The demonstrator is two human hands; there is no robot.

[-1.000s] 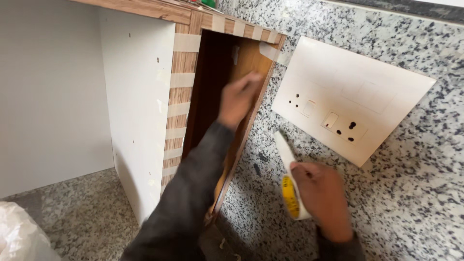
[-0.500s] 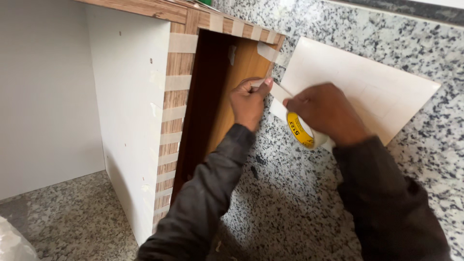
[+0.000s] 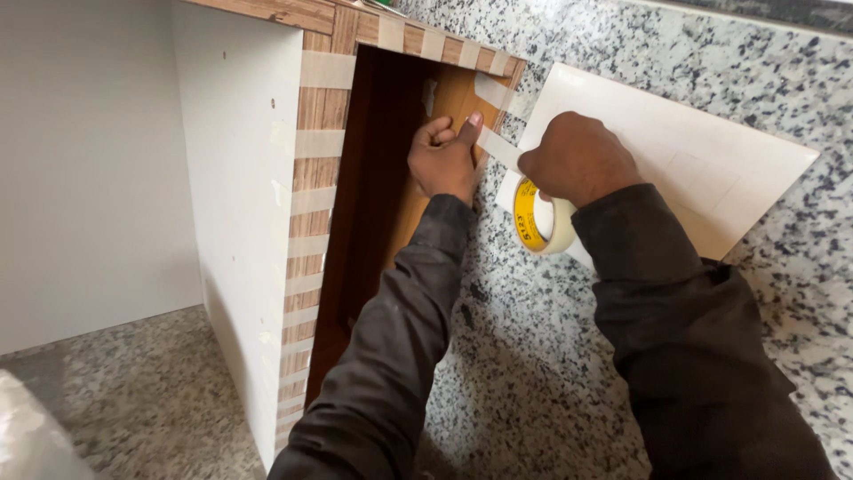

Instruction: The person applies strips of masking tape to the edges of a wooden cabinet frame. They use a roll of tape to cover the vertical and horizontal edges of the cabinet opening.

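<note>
tape roll hangs under right hand, beside left hand.

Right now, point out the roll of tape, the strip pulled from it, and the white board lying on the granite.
roll of tape (image 3: 537,222), head view, on its outer rim below the right hand.
strip of tape (image 3: 498,148), head view, mid-span between the hands.
white board (image 3: 711,169), head view, on its bare face.
</note>
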